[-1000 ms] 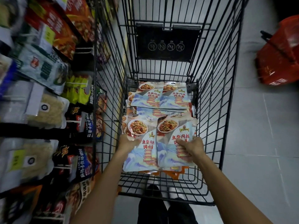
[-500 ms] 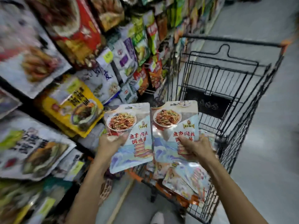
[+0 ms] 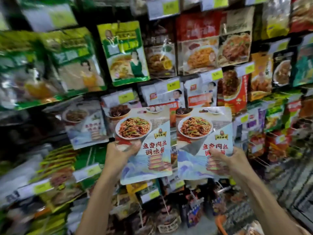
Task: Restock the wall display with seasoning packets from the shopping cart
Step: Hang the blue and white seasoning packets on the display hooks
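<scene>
Two matching seasoning packets, pale blue with a plate of shredded pork and red lettering, are held up side by side in front of the wall display. My left hand (image 3: 120,152) grips the left packet (image 3: 149,150) at its left edge, thumb on the front. My right hand (image 3: 227,161) grips the right packet (image 3: 199,138) near its lower right, thumb across the print. A packet of the same kind (image 3: 86,126) hangs on the display just left of my hands. The shopping cart's wire side (image 3: 294,192) shows only at the lower right.
The wall display is packed with hanging packets: green ones (image 3: 123,53) at upper left, red and orange ones (image 3: 211,43) at upper right. Yellow price tags (image 3: 126,97) sit on the hook ends. Wire hooks (image 3: 260,160) jut out to the right of my right hand.
I have turned from the cart to face the wall display. Both hands have lifted the two packets out of the cart and up in front of the hanging rows.
</scene>
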`<state>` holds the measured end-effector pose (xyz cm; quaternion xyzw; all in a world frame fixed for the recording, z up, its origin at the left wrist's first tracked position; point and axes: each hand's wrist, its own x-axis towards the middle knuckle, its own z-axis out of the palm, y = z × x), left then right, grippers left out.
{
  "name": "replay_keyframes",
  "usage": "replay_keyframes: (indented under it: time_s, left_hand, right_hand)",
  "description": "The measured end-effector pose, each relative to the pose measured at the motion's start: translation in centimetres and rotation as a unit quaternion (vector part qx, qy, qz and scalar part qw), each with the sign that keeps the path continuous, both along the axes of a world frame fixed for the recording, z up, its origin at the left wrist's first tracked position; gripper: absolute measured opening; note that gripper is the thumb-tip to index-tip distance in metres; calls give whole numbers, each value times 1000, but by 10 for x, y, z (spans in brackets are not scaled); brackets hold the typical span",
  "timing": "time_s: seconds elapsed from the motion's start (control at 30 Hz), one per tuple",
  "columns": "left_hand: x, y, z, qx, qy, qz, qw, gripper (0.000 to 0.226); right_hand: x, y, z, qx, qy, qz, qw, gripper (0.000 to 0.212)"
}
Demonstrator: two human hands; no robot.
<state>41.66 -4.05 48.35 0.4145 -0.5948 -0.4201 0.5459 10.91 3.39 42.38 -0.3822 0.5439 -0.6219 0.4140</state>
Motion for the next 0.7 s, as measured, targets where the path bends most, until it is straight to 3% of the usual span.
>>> replay_keyframes:
  time_s: [0.1,0.27,0.4,0.53,0.7]
  left_hand:
    - [67,15,19,-17,12,57,998,37]
    - [170,46,34,-37,18,150,988,14]
    - [235,62,40,-66,30,224,972,31]
    - [289,58,37,-74,4,272,959,27]
    - [321,37,26,-49,34,270,961,27]
  right_hand:
    - [56,-28,23,-25,6,63,998,30]
    - [164,-56,45,-71,12,166,984,21]
    - [243,-75,46,-68,24,222,972,24]
    - [296,-91,46,-61,17,251,966,23]
    - [321,-112,37,-36,13,229,973,25]
